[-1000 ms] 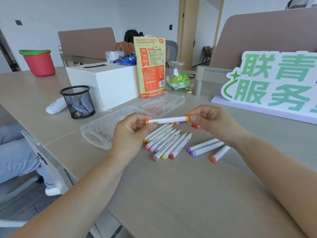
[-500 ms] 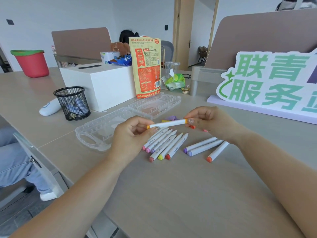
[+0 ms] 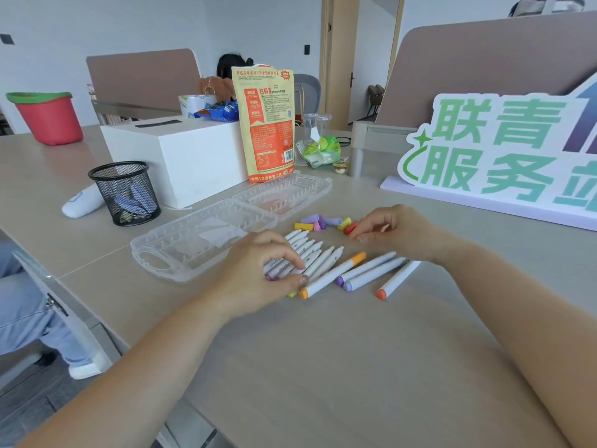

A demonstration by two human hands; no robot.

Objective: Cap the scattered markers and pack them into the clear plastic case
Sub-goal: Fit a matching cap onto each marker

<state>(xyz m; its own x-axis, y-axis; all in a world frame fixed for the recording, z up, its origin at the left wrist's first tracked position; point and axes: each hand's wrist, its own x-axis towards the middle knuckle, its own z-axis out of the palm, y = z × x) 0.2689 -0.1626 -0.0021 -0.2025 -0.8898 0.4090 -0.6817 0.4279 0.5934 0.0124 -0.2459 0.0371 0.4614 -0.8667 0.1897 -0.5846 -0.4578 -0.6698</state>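
Note:
The clear plastic case point(image 3: 181, 253) lies open and flat on the table, left of the markers. A row of several white markers point(image 3: 318, 253) lies uncapped beside it, tips pointing away. My left hand point(image 3: 261, 270) is curled over the near end of that row, thumb and forefinger pinching one white marker. An orange-capped marker point(image 3: 334, 273) lies flat just right of the row, with three more capped markers point(image 3: 371, 270) beyond it. Loose caps point(image 3: 318, 221) in purple, yellow and red sit behind. My right hand point(image 3: 394, 232) pinches a red cap point(image 3: 349, 228) at the pile's right end.
A black mesh pen cup point(image 3: 126, 192), a white box point(image 3: 181, 153) and an orange snack pouch point(image 3: 266, 124) stand behind the case. A green-lettered sign point(image 3: 497, 156) stands at the right. A red bucket point(image 3: 48, 118) is far left. A seated person's leg point(image 3: 22, 318) shows beside the table.
The orange-capped marker that both hands held in the air now lies on the table. My left hand dropped onto the marker row; my right hand moved to the caps.

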